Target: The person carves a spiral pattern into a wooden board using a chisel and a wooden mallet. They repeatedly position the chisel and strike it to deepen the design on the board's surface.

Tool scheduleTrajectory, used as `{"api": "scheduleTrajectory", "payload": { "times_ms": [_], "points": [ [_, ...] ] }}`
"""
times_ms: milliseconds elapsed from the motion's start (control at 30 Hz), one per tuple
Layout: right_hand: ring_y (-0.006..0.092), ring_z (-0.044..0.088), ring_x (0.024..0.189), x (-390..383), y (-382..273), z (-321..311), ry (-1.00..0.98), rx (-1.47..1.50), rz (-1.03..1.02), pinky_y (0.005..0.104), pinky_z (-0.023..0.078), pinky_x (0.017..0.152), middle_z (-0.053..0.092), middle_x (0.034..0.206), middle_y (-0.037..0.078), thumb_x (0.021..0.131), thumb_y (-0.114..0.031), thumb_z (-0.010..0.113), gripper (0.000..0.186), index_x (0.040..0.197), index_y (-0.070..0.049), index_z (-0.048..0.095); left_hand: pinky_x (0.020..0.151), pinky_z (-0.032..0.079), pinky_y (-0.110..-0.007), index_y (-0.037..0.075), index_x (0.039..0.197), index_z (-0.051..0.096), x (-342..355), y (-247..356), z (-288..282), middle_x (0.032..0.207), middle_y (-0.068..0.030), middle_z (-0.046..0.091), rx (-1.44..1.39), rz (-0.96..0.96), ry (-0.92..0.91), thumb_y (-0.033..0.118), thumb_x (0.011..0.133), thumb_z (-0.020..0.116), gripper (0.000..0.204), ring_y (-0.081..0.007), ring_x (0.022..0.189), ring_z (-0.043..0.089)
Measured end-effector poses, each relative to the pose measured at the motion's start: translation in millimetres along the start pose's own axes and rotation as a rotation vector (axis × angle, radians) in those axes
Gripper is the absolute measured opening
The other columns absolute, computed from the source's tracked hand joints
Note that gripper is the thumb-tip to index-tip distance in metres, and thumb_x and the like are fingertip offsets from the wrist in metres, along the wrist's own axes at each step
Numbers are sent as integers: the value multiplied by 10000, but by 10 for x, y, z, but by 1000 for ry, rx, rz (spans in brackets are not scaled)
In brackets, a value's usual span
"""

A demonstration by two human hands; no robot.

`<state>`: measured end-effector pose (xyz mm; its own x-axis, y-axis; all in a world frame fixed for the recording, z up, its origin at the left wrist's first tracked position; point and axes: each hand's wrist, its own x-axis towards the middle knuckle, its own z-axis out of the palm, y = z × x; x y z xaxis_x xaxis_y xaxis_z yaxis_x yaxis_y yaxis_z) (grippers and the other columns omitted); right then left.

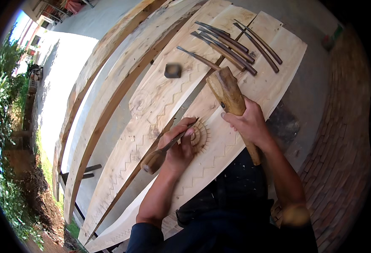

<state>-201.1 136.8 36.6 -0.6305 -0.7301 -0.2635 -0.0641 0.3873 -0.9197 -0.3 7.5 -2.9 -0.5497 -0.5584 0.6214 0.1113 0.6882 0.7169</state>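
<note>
My left hand [178, 147] is closed around a wood chisel [175, 140]. The chisel's round wooden handle points toward the lower left, and its tip lies by a carved round pattern [201, 137] on a pale wooden board [219, 145]. Part of that pattern is covered by my fingers. In my right hand [250, 122] is a wooden mallet [227, 90], gripped where its thick head meets the handle. The mallet head is raised over the board, up and right of the carving. Zigzag lines run along the board's near edge.
Several chisels [232, 46] with dark handles lie on the boards at the far end. A small dark block [173, 70] sits on the neighbouring board [160, 101]. Two long curved planks [114, 88] stand to the left. Brick paving [335, 139] is at the right.
</note>
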Motion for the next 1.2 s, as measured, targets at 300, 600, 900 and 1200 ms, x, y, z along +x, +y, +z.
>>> {"api": "scheduleTrajectory", "payload": {
  "times_ms": [300, 600, 900, 1200],
  "points": [
    [206, 687, 689, 26, 101, 24, 14, 1, -41, 396, 582, 699, 723, 808, 117, 854, -245, 845, 414, 1139, 19, 701, 861, 615, -287, -38, 1206, 578, -11, -74, 42, 1087, -151, 806, -154, -413, 122, 11, 1126, 638, 112, -132, 949, 756],
    [112, 650, 645, 33, 120, 3, 1, -30, -136, 305, 568, 578, 682, 820, 50, 925, -145, 828, 322, 1152, 24, 674, 839, 605, -270, -38, 1199, 584, 41, -91, 45, 1059, -139, 814, -170, -478, 118, 39, 1129, 646, 121, -120, 925, 749],
    [193, 688, 681, 20, 105, 10, 11, 22, -51, 380, 580, 673, 718, 812, 118, 862, -248, 847, 429, 1143, 39, 700, 919, 655, -332, -41, 1216, 571, 46, -144, 23, 1107, -178, 797, -232, -504, 95, 46, 1142, 623, 126, -189, 994, 785],
    [111, 647, 649, 16, 89, 10, -15, 7, -79, 300, 568, 569, 679, 827, 54, 929, -143, 822, 311, 1142, 23, 668, 914, 661, -342, -37, 1219, 566, 41, -155, 18, 1117, -175, 794, -237, -484, 77, 51, 1144, 624, 130, -195, 999, 784]
  ]
}}
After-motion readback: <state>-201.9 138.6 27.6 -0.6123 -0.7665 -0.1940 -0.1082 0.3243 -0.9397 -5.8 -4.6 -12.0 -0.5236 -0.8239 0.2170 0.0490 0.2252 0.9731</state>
